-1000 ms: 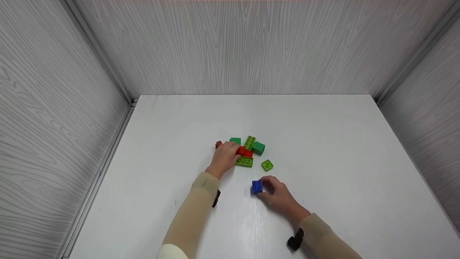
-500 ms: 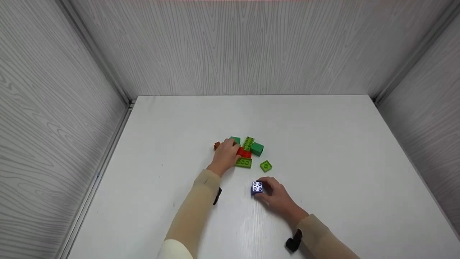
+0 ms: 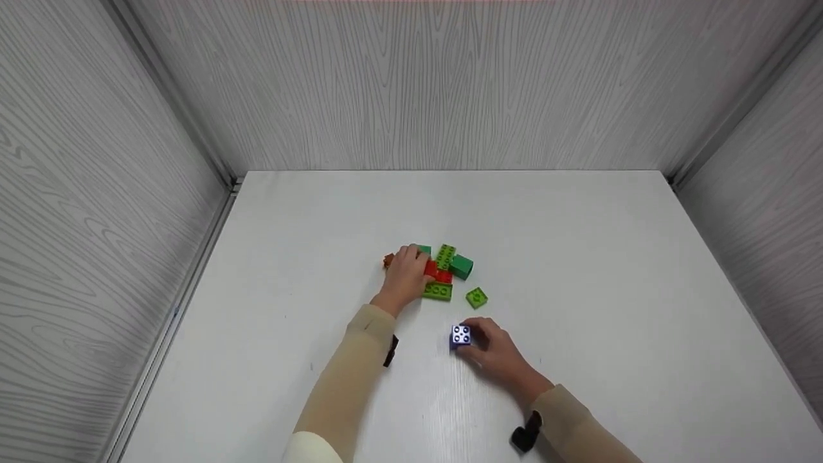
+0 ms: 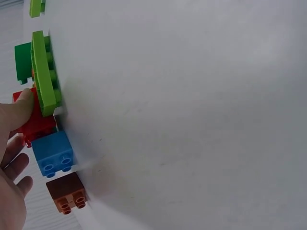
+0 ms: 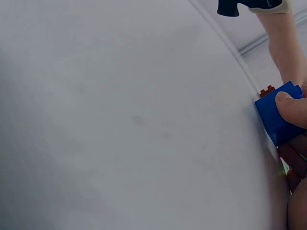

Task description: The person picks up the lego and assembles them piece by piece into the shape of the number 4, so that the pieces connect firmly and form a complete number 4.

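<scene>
In the head view my left hand (image 3: pixel 405 274) grips a red brick (image 3: pixel 430 268) at the left of a small group of toy building bricks. The left wrist view shows the thumb (image 4: pixel 24 106) pressed on the red brick (image 4: pixel 37 120), with other fingers behind it. Beside it are a blue brick (image 4: pixel 53 153) and a brown brick (image 4: pixel 67 191). Nearer the body, my right hand (image 3: pixel 498 350) pinches a blue brick (image 3: pixel 460 335) between thumb and fingers. Its studded top gleams white in the head view. The right wrist view shows its blue side (image 5: pixel 274 117) under the thumb.
Around the left hand lie a lime green brick (image 3: pixel 438 292), another lime brick (image 3: pixel 445 256), a dark green brick (image 3: pixel 461 266) and more red (image 3: pixel 444 276). A small lime brick (image 3: pixel 476 297) sits apart, between the hands. Grey wood-grain panels (image 3: pixel 411 83) enclose the white table (image 3: pixel 578 257).
The red brick under my left hand has shifted slightly, showing a separate red piece beside it. The blue brick's top has turned from blue to shiny white; the right hand stays nearly still.
</scene>
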Available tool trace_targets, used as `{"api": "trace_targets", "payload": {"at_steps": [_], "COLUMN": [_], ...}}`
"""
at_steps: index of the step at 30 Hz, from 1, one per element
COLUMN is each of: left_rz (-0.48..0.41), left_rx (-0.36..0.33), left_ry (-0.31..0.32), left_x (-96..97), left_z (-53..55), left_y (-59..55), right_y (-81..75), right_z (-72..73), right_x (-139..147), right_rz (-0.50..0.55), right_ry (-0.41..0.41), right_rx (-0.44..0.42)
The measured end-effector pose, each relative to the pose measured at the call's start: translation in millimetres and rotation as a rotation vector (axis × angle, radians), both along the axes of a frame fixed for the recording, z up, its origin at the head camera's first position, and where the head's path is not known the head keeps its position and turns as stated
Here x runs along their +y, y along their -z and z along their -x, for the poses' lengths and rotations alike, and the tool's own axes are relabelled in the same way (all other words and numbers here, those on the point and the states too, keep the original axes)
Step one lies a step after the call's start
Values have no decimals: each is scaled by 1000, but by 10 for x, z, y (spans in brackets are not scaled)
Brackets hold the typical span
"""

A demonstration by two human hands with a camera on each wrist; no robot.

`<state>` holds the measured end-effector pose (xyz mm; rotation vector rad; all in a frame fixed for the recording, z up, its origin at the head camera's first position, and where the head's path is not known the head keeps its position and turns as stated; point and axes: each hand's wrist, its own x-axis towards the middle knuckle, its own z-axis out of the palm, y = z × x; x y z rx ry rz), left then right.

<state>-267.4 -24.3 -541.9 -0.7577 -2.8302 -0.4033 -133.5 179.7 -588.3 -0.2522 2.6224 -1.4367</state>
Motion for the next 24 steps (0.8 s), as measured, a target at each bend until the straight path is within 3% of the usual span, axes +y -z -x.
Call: {"api": "trace_targets", "payload": {"at_steps": [3,8,15,19,24], "left_rz": [-92,-274,-499,-596,-679], "left_rx": [-10,-49,-162,-231,-322], "left_ry": [3,24,26,47,30], "left_x": [-32,-99,-152,-167,-184], "left_z": [-28,-74,-154,-209,-304], "left_y": [-24,-16,10,11,14], "right_y": [5,21,9,4,12], "right_z": [-3,-5,7,7,-12], "right_x": [0,7,13,9,0], "right_rz": [6,41,33,22,29], "right_ry": [5,-17,-22,-20,-21], "right_rx": [-3,62,82,80,79]}}
